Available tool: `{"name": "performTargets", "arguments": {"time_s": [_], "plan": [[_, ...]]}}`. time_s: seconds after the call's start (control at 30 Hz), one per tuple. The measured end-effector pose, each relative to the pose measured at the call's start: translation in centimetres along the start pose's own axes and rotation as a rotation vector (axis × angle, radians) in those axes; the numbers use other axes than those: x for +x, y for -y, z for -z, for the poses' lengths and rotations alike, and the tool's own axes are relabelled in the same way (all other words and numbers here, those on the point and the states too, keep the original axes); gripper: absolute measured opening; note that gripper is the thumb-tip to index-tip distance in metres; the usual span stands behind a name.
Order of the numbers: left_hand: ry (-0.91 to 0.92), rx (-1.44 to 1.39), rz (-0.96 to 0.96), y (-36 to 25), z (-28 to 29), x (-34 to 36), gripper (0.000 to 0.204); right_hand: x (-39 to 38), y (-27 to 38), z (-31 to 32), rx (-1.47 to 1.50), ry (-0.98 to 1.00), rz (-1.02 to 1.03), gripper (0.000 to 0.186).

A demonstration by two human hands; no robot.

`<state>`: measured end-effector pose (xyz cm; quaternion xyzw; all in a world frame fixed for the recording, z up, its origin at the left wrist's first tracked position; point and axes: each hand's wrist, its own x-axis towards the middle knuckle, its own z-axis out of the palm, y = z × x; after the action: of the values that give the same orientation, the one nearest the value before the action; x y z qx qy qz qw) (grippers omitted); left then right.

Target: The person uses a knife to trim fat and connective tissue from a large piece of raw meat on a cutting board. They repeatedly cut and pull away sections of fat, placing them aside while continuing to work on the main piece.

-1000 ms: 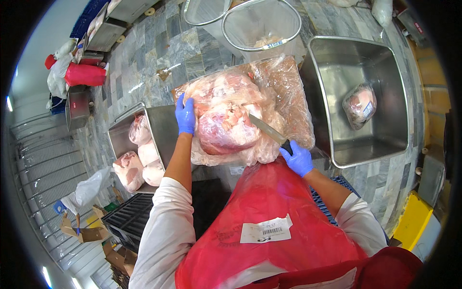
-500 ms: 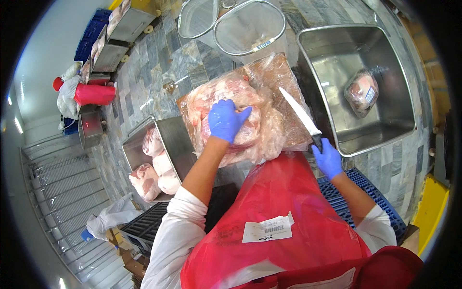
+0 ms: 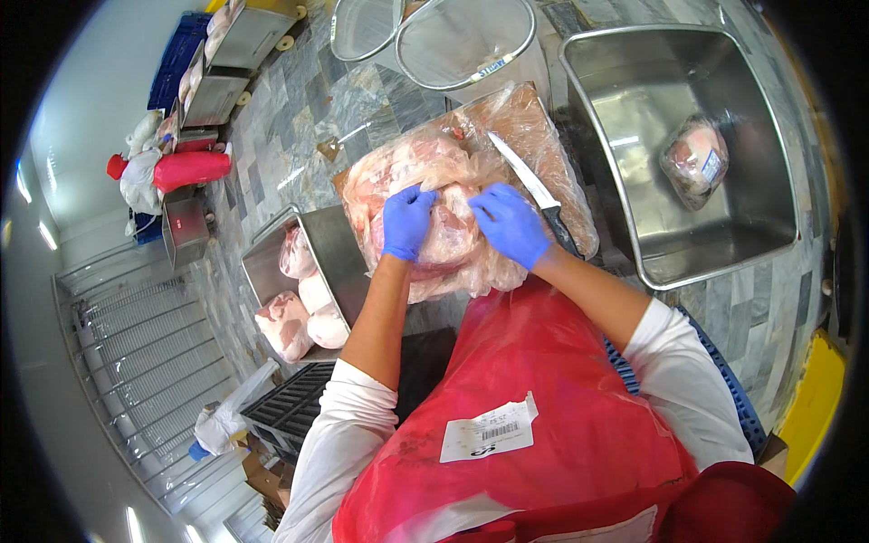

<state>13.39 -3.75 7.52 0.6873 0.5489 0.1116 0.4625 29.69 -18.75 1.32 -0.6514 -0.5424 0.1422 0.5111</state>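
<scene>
A large piece of raw pink meat (image 3: 398, 170), partly covered by crumpled clear plastic wrap (image 3: 493, 271), lies on a film-covered brown board (image 3: 572, 195). My left hand (image 3: 407, 223), in a blue glove, is closed with its fingertips pinching the wrap on top of the meat. Just right of it, my right hand (image 3: 511, 226), also gloved in blue, pinches the wrap with thumb and fingers together. A knife (image 3: 525, 172) with a white-looking blade and black handle rests on the board beyond my right hand, its handle end near my right wrist.
A deep metal tub (image 3: 634, 181) on the right contains one wrapped piece of meat (image 3: 695, 163). Several meat pieces (image 3: 283, 324) fill a metal bin (image 3: 344, 244) at left. Two clear containers (image 3: 466, 45) stand beyond the board. A co-worker in a red apron (image 3: 190, 170) is far left.
My right hand has put the knife down on the board and moved left to the meat. My left hand has gone from lying spread on the meat to pinching.
</scene>
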Motion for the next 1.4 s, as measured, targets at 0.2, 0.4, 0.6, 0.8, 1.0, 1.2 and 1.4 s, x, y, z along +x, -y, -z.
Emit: {"name": "performTargets", "arguments": {"time_s": [0.2, 0.4, 0.6, 0.8, 1.0, 1.2, 1.4], "plan": [[0.177, -0.435, 0.163, -1.2, 2.6, -0.9, 0.016, 5.4, 1.4, -3.0, 0.068, 0.149, 0.077, 0.019], [0.034, -0.429, 0.103, -0.8, 2.2, -0.7, 0.022, 8.3, 0.5, -4.7, 0.181, 0.465, -0.071, 0.025], [-0.405, 0.275, -0.496, 0.0, -3.7, -5.7, 0.079, 10.5, 0.2, -4.4, 0.262, 0.569, -0.323, 0.031], [-0.397, 0.547, -0.518, -1.4, -3.4, -6.1, 0.069, 10.9, -2.1, -5.4, 0.224, 0.669, -0.311, 0.035], [-0.424, 0.596, -0.541, -0.9, -3.0, -5.8, 0.032, 10.2, -2.2, -5.5, 0.320, 0.649, -0.370, 0.030], [-0.403, 0.578, -0.583, 0.0, -2.2, -6.2, 0.031, 9.2, -3.5, -5.9, 0.251, 0.674, -0.047, 0.027], [-0.350, 0.592, -0.566, -0.1, -1.7, -6.4, 0.030, 10.6, -0.6, -4.9, 0.454, 0.693, -0.106, 0.026]]}}
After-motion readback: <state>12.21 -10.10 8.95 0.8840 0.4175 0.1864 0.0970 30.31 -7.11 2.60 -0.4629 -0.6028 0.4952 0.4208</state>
